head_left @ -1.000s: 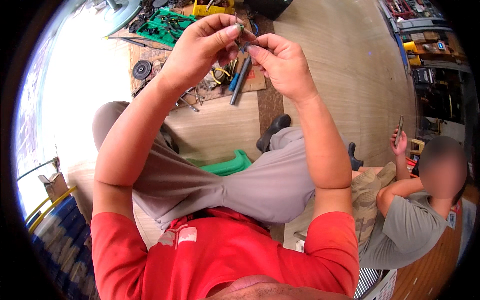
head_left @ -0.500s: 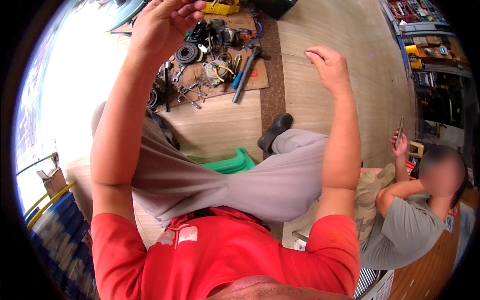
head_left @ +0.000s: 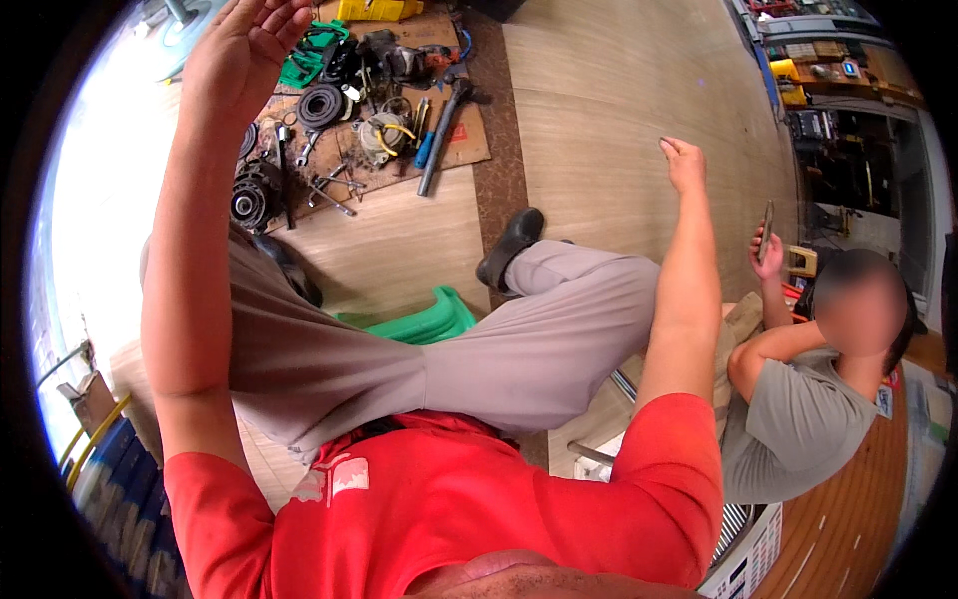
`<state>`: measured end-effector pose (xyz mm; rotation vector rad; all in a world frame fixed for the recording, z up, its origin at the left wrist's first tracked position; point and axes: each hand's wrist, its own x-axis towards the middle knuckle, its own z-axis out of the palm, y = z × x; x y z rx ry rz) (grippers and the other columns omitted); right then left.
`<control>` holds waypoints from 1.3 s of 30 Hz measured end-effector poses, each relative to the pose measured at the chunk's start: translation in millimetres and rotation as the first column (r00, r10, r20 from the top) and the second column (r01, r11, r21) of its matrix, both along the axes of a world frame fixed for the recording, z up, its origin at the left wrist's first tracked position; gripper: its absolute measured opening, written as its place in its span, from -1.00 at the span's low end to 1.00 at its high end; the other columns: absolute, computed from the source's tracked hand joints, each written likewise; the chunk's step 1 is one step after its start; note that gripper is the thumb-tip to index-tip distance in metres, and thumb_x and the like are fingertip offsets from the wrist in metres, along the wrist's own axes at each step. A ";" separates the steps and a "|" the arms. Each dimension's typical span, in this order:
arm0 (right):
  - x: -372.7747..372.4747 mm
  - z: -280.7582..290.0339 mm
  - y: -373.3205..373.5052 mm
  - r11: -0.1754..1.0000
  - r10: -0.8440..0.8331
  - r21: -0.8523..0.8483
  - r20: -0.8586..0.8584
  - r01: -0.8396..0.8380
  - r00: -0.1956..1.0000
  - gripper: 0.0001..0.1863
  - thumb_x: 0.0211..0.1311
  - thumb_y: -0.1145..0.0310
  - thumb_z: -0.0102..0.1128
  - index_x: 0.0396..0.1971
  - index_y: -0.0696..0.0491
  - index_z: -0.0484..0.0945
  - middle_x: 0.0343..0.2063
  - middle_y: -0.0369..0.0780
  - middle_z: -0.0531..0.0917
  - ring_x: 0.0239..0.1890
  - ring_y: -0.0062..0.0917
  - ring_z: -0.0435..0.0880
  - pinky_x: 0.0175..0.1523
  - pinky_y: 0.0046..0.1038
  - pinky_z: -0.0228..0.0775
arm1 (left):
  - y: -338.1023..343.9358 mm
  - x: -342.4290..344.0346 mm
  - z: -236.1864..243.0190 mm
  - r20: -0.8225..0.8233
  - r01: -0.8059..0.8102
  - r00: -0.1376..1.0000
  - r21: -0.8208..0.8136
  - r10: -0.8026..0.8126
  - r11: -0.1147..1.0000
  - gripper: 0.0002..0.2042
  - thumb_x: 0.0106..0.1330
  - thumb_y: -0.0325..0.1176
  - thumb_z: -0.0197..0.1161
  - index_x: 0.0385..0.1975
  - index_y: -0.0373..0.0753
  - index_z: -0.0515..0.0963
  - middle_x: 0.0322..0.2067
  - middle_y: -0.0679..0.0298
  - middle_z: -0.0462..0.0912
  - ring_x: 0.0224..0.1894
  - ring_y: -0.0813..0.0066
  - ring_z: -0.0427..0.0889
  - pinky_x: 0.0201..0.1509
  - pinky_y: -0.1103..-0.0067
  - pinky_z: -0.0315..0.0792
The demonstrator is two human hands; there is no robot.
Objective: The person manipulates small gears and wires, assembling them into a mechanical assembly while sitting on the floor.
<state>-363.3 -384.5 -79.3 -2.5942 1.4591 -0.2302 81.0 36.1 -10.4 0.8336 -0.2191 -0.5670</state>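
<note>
My left hand (head_left: 244,62) is raised at the upper left, palm showing and fingers stretched out, holding nothing that I can see. My right hand (head_left: 686,166) is held out over the floor on the right, thumb and fingers pinched together. A tiny dark spot shows at its fingertips, too small to name. Beyond my knees, a cardboard sheet (head_left: 473,135) bears a hammer (head_left: 439,138), a blue-handled screwdriver (head_left: 425,150), yellow-handled pliers (head_left: 401,131), a wrench (head_left: 306,150) and a round black ribbed part (head_left: 320,106). Neither hand touches these.
A grooved pulley part (head_left: 256,196) lies beside my left leg. Between my legs is a green plastic stool (head_left: 429,317). On the right sits another person (head_left: 798,429) holding a phone (head_left: 766,228). A yellow case (head_left: 379,9) lies at the far edge; blue boxes (head_left: 110,479) stand at lower left.
My right arm has stretched farther out, and its hand stays pinched. My left hand remains raised and open. The whole view has shifted, so the tools appear farther left.
</note>
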 end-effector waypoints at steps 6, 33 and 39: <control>-27.8 -25.3 -30.3 0.999 0.003 0.046 -0.415 0.018 0.910 -0.63 0.15 0.30 0.28 -0.01 0.00 0.62 -0.08 -0.13 0.67 -0.07 -0.32 0.67 0.02 -0.37 0.46 | -5.1 1.7 -22.1 0.121 0.173 0.978 0.009 -0.173 0.985 -0.78 0.43 -0.18 0.10 -0.13 -0.18 0.46 -0.23 0.23 0.60 -0.21 0.39 0.61 -0.04 0.46 0.53; 207.9 75.4 287.6 0.547 0.113 0.414 0.824 -0.728 0.555 -0.79 0.29 0.48 0.19 -0.11 0.20 0.54 -0.36 -0.30 0.65 -0.36 -0.70 0.59 -0.27 -0.57 0.50 | -22.1 -81.9 -12.3 0.301 0.483 0.814 0.126 -0.498 0.866 -0.73 0.11 -0.54 0.39 -0.19 -0.25 0.54 -0.26 0.40 0.56 -0.33 0.68 0.50 -0.31 0.72 0.40; 202.9 95.9 288.6 0.712 0.538 -0.055 0.683 -0.700 0.494 -0.90 0.15 0.46 0.26 -0.35 0.15 0.60 -0.46 -0.09 0.64 -0.41 -0.26 0.65 -0.33 -0.35 0.47 | -23.8 -81.4 -14.8 0.314 0.449 0.826 0.133 -0.468 0.883 -0.74 0.12 -0.59 0.38 -0.20 -0.27 0.54 -0.27 0.43 0.55 -0.25 0.70 0.50 -0.20 0.70 0.44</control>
